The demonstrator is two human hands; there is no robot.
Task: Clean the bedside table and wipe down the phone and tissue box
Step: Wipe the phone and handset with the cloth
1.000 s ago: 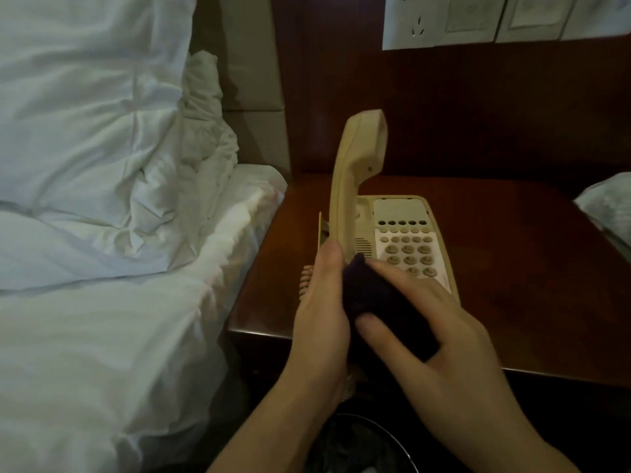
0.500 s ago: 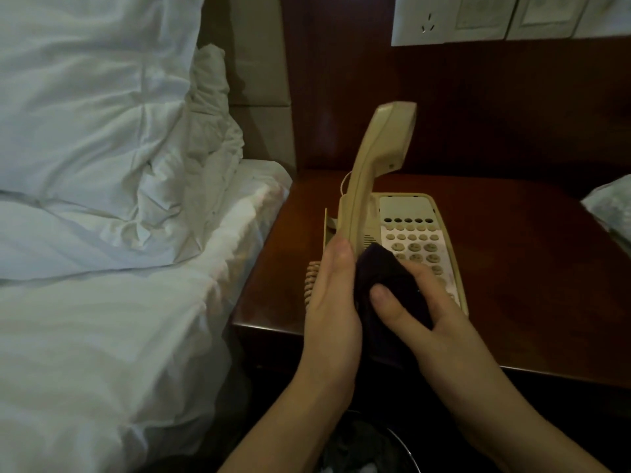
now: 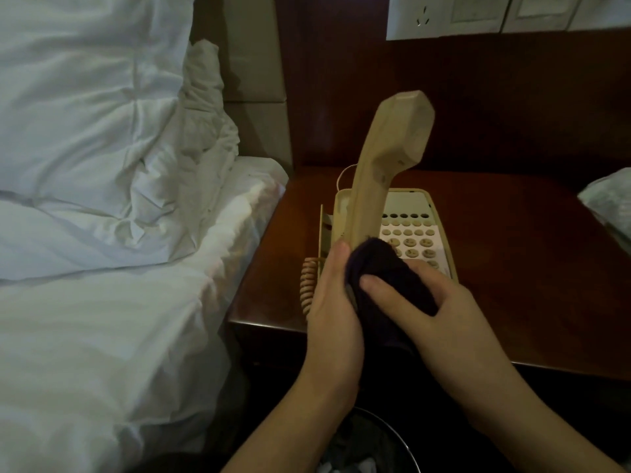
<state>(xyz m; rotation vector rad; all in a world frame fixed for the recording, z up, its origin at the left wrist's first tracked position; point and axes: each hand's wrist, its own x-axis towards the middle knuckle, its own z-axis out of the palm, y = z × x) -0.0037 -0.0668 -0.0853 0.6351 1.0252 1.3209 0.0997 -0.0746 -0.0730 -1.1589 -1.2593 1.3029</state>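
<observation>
The left hand (image 3: 333,302) grips the lower end of a beige handset (image 3: 382,165), fingers curled round it from the left side. The handset stands nearly upright, leaning slightly to the right, its upper end raised well above the phone base (image 3: 415,230). The right hand (image 3: 433,312) holds a dark cloth (image 3: 386,278) wrapped against the lower part of the handset, thumb and fingers closed round the cloth. The two hands meet at the cloth, touching or nearly so.

The phone base lies flat on the dark wooden surface (image 3: 512,268), near its left front corner, keypad facing up. Rows of round buttons show to the right of the handset; the cradle side is partly hidden behind it. A coiled cord (image 3: 307,285) hangs at the left front of the base, just beside the left hand. A thin cord loop shows behind the base.

A bed (image 3: 119,336) with white sheets adjoins the surface on the left, with a rumpled white pillow (image 3: 102,131) at its head. A white wall plate with a socket (image 3: 423,15) sits on the wood panel above. A pale object (image 3: 611,203) enters at the right edge; its identity cannot be determined. A dark round bin (image 3: 368,445) sits below, between the forearms, contents unclear.
</observation>
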